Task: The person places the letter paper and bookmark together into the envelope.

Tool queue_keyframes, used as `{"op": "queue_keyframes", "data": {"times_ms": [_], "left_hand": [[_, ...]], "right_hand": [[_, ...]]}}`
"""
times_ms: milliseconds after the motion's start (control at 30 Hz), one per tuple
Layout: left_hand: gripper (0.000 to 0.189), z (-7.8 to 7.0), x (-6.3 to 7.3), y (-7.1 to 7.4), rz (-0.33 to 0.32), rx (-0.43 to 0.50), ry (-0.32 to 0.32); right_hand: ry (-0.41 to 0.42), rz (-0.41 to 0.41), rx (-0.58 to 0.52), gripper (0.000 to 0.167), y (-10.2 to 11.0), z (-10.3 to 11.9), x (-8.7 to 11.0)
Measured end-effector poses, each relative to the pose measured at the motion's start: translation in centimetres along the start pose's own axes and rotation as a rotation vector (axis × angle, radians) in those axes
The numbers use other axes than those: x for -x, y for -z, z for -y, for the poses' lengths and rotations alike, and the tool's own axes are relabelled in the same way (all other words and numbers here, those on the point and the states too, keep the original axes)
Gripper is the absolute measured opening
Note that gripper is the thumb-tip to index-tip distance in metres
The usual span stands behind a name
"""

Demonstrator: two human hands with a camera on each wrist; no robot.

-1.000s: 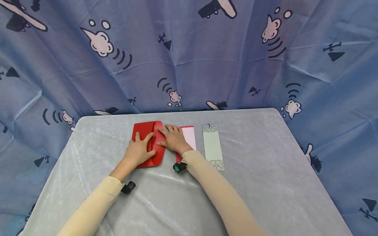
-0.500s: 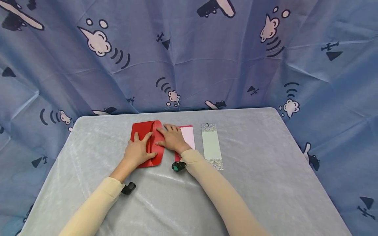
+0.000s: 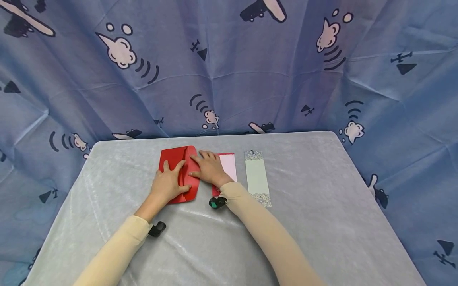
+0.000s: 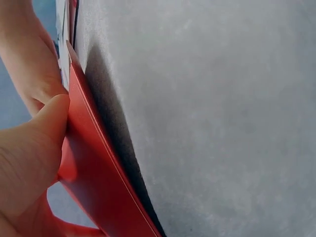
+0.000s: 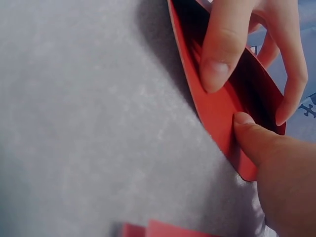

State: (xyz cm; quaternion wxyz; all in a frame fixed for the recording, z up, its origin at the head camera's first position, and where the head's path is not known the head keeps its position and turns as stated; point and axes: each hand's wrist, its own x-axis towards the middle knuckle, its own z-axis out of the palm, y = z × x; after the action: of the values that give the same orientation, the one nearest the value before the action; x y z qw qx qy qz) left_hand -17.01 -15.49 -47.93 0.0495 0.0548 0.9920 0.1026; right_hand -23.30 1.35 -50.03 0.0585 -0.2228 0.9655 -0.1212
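A red paper envelope (image 3: 173, 157) lies at the table's back left, its flap (image 3: 191, 176) turned out to the right. My left hand (image 3: 166, 184) spreads its fingers over the body of the envelope. Its thumb reaches onto the flap side, seen in the right wrist view inside the gaping mouth (image 5: 247, 84). From the right, my right hand (image 3: 212, 169) touches the flap, thumb (image 5: 254, 138) resting on the inner face and fingers stretched toward its upper edge. In the left wrist view the red envelope (image 4: 98, 168) rises slightly off the tabletop along its near edge.
Partly under my right hand and wrist lies a pink card (image 3: 228, 165) with red edges. To its right is a pale green card (image 3: 257, 176) with patterned ends. A grey cloth covers the table (image 3: 322, 198), and a blue patterned curtain (image 3: 229, 59) hangs behind it.
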Motion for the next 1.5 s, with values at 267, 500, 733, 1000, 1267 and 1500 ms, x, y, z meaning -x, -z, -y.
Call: {"op": "queue_keyframes", "data": {"times_ms": [267,500,733,1000,1267,1500], "left_hand": [[0.092,0.0,0.1,-0.2,-0.013,-0.010,0.000],[0.091,0.0,0.2,-0.3,-0.041,-0.007,-0.010],[0.092,-0.1,0.3,-0.3,-0.063,0.000,-0.016],[0.092,-0.1,0.3,-0.2,-0.058,-0.004,-0.017],[0.092,-0.2,0.3,-0.2,-0.041,-0.001,-0.015],[0.092,-0.2,0.3,0.0,-0.035,-0.001,-0.007]], "right_hand": [[0.004,-0.003,-0.007,0.071,0.4,0.0,0.1],[0.007,-0.006,-0.016,0.071,0.4,0.0,0.1],[0.003,-0.003,-0.020,0.074,0.3,-0.1,0.1],[0.023,-0.043,-0.070,0.074,0.7,-0.4,0.3],[0.052,-0.103,-0.165,0.072,1.1,-1.4,0.7],[0.084,-0.124,-0.214,0.071,1.9,-2.1,1.5]]}}
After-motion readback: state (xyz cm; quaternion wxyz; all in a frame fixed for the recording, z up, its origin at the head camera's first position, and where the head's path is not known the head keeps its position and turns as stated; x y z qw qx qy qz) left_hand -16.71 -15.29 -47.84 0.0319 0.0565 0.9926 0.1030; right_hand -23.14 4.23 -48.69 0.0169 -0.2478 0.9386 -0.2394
